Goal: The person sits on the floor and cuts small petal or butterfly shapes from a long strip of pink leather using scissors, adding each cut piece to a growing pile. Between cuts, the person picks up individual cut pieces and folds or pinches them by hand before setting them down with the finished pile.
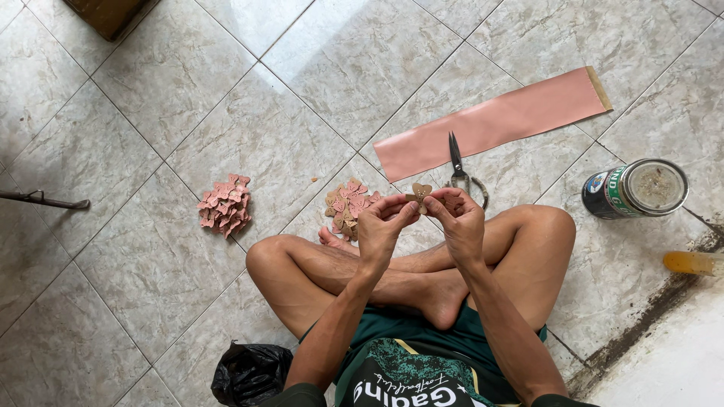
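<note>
The person is sitting cross-legged on the tiled floor (226, 113) and holding a small butterfly-shaped cutout (421, 191) up between both hands, just above the knees. The left hand (381, 226) is pinching the cutout's lower left edge, thumb and forefinger closed on it; the right hand (458, 222) is gripping the other side, its fingers (436, 205) likewise closed on the piece. Whether anything else is tucked in either palm I cannot tell.

Taking the cutout as the landmark: a loose heap of similar cutouts (348, 205) is lying just beside it to the left, on the floor, and a second, pinker heap (225, 203) is lying well apart, further left. The scissors (457, 169) are resting just beyond it, blades pointing away, overlapping a long pink strip (494, 120) that is stretching off up and to the right. An open tin (637, 188) is standing well to the right.

Handling this well probably means keeping the grip at the edges only, with light pressure, since the thin wings look easy to crease, and working both hands evenly so the shape is staying symmetrical.
</note>
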